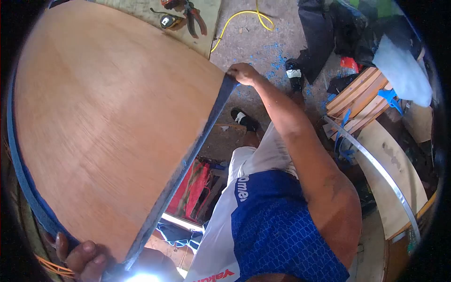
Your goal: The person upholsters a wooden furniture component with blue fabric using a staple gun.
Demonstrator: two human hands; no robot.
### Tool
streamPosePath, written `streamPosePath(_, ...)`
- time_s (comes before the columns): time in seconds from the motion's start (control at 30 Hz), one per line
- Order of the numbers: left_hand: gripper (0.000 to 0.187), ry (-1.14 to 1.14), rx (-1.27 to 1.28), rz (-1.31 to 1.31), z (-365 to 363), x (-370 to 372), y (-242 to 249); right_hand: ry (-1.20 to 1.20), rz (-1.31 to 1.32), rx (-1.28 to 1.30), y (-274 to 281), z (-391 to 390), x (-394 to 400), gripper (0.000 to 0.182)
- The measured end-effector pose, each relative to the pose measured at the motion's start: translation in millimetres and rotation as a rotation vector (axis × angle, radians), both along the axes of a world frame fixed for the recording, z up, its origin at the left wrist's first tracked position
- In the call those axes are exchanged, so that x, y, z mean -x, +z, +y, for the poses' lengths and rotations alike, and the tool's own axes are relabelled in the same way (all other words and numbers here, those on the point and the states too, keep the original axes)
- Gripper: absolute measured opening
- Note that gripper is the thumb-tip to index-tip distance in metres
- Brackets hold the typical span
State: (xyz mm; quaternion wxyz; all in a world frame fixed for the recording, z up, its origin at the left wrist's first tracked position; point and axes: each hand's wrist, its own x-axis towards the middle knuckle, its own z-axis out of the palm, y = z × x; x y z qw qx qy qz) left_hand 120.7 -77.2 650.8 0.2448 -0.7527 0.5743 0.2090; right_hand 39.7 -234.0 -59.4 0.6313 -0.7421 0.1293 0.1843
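A large curved wooden panel [117, 117] fills the left half of the head view. Blue fabric edging [190, 157] runs along its right side, and more blue material [23, 181] borders the left side. My right hand [243, 74] is closed on the panel's upper right corner, pinching the edging there. At the lower left, my left hand [83, 259] curls its fingers over the panel's bottom corner; part of this hand is cut off or hidden.
Pliers [194, 19] and a tape measure [170, 21] lie on a board beyond the panel. A yellow cord [235, 16] and blue scraps [277, 61] are on the floor. To the right are wooden strips [359, 98], a curved metal strip [376, 164] and white padding [401, 70].
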Motion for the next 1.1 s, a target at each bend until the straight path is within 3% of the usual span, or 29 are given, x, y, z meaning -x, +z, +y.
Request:
streamPosePath(0.07, 0.037, -0.005, 0.076, -0.008, -1, 1, -11, -0.179, 0.073, -0.091, -6, 6, 7, 0.024)
streamPosePath(0.17, 0.037, -0.005, 0.134, 0.004, -4, -2, -22, -0.45, 0.088, -0.266, -34, 40, 18, 0.037)
streamPosePath(0.27, 0.036, -0.018, 0.165, 0.008, -10, -1, -25, -0.461, 0.061, 0.198, -14, 48, 6, 0.047)
streamPosePath(0.3, 0.036, -0.025, 0.182, 0.006, -11, -2, -31, -0.371, 0.118, 0.183, 10, 38, 1, 0.066)
streamPosePath(0.43, 0.036, -0.037, 0.229, 0.023, -17, -6, -42, 0.031, 0.338, 0.183, 33, 10, -14, 0.088)
streamPosePath(0.53, 0.036, -0.034, 0.286, 0.034, -21, -6, -57, 0.096, 0.265, 0.071, 50, -5, -11, 0.086)
streamPosePath(0.67, 0.035, -0.032, 0.34, 0.044, -23, -7, -69, -0.383, 0.277, -0.021, 20, 36, 2, 0.083)
streamPosePath(0.7, 0.035, -0.031, 0.35, 0.044, -23, -8, -72, -0.425, 0.292, -0.065, 11, 43, 5, 0.07)
streamPosePath(0.8, 0.035, -0.025, 0.378, 0.057, -26, -9, -82, -1.044, 0.294, -0.621, -13, 79, 23, 0.044)
streamPosePath(0.83, 0.035, -0.022, 0.391, 0.057, -25, -11, -85, -1.336, 0.015, -1.083, -15, 114, 39, 0.026)
streamPosePath(0.87, 0.035, -0.025, 0.416, 0.055, -24, -11, -88, -1.451, 0.134, -1.233, 33, 109, 42, 0.026)
streamPosePath(0.9, 0.035, -0.025, 0.433, 0.054, -22, -8, -90, -1.496, 0.298, -1.176, 15, 119, 55, 0.029)
streamPosePath(1.03, 0.034, -0.047, 0.553, 0.052, -15, 3, -92, -1.188, 0.286, -0.071, 24, 68, 102, 0.05)
streamPosePath(1.07, 0.034, -0.041, 0.6, 0.054, -13, 7, -92, -1.193, 0.41, 0.017, 24, 38, 96, 0.057)
streamPosePath(1.1, 0.034, -0.018, 0.64, 0.063, -11, 13, -90, -1.07, 0.243, 0.241, 32, 7, 95, 0.054)
